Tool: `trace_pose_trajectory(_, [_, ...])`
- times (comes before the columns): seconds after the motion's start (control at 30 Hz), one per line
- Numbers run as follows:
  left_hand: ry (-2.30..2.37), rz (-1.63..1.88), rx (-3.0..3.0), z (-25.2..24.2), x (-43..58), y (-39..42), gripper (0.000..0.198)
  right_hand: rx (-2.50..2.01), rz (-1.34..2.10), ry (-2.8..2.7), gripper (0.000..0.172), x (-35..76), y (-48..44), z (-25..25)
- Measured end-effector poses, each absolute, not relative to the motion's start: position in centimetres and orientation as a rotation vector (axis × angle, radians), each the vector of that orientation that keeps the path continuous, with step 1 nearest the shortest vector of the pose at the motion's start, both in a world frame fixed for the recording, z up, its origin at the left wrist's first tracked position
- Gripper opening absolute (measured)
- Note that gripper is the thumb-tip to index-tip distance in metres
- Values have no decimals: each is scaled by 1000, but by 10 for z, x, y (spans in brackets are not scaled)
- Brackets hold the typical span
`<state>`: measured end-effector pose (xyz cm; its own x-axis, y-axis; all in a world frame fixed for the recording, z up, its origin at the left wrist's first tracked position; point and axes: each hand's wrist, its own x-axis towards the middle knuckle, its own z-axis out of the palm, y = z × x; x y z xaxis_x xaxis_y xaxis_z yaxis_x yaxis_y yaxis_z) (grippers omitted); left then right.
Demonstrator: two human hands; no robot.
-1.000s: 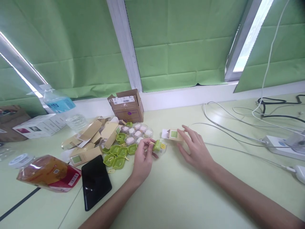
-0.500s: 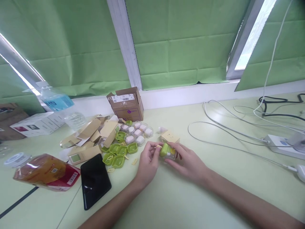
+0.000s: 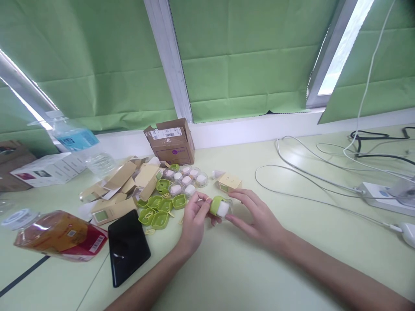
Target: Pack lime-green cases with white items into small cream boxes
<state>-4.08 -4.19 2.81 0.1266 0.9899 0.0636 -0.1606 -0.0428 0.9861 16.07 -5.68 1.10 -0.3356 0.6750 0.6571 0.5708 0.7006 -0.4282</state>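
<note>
My left hand (image 3: 193,218) pinches a small green plastic case (image 3: 215,205) by its left end, above the table. A white block-like piece (image 3: 223,209) shows in the case's right end. My right hand (image 3: 261,218) is at that end, thumb below and fingers above, around a clear plastic cover (image 3: 230,204) that is hard to make out. Just behind the hands stands a small tan carton (image 3: 229,182) with a green window print. To the left lie several open green cases (image 3: 160,219) and several clear-covered white pieces (image 3: 189,190).
Opened tan cartons (image 3: 113,207) are heaped at left, near a black phone-like slab (image 3: 128,248) and a lying drink bottle (image 3: 61,235). A brown cardboard box (image 3: 171,142) stands by the wall. White cables (image 3: 308,188) run to a power strip (image 3: 378,196) at right.
Both hands have shifted slightly left with the green case. It has turned so its white piece now faces me, and my right fingers have spread wider around its end.
</note>
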Motion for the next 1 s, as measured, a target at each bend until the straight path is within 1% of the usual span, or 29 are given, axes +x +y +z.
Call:
trace_pose_trajectory(0.13, [958,1116,1188,31,-38,-52,25,-730,-31,-2173,63,161,-61,16])
trace_pose_trajectory(0.23, [968,1008,1200,33,-38,-53,23,-676,-188,-2217,66,158,-63,17])
trace_pose_trajectory(0.33, [979,956,1226,36,-38,-55,22,-635,-193,-2181,70,156,-65,18])
trace_pose_trajectory(0.4, [999,988,1306,38,-38,-59,20,-619,-160,-2142,71,157,-66,17])
trace_pose_trajectory(0.53, [1011,1129,1750,40,-40,-65,32,-644,-134,-2077,74,160,-65,15])
trace_pose_trajectory(0.67, [1017,1200,2119,38,-42,-67,35,-664,-159,-2046,72,159,-63,11])
trace_pose_trajectory(0.83, [990,1281,2229,31,-38,-67,44,-648,-197,-2095,73,157,-62,8])
trace_pose_trajectory(1.0, [973,1307,2250,31,-40,-67,44,-648,-174,-2107,74,155,-65,11])
